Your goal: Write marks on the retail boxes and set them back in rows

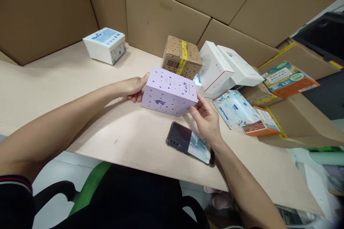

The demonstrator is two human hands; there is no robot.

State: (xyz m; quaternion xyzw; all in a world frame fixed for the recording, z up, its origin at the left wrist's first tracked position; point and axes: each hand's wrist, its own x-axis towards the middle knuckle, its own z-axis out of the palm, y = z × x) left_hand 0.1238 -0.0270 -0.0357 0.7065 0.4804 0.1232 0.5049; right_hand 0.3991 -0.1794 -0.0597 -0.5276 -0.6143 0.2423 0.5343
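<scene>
A pale purple box (168,91) with small dots and a dark figure on its side rests on the light wooden table (80,86). My left hand (133,87) grips its left end, thumb on the top edge and fingers curled underneath. At the box's right corner my right hand (205,116) pinches it with its fingertips. A phone (190,144) lies face up on the table just under my right wrist.
Behind the purple box stand a brown taped carton (181,57) and two white boxes (225,68). A wet-wipes pack (235,109), an orange box (260,123) and a green-orange box (290,78) lie to the right. A white tissue pack (105,44) sits far left. Cardboard walls ring the table.
</scene>
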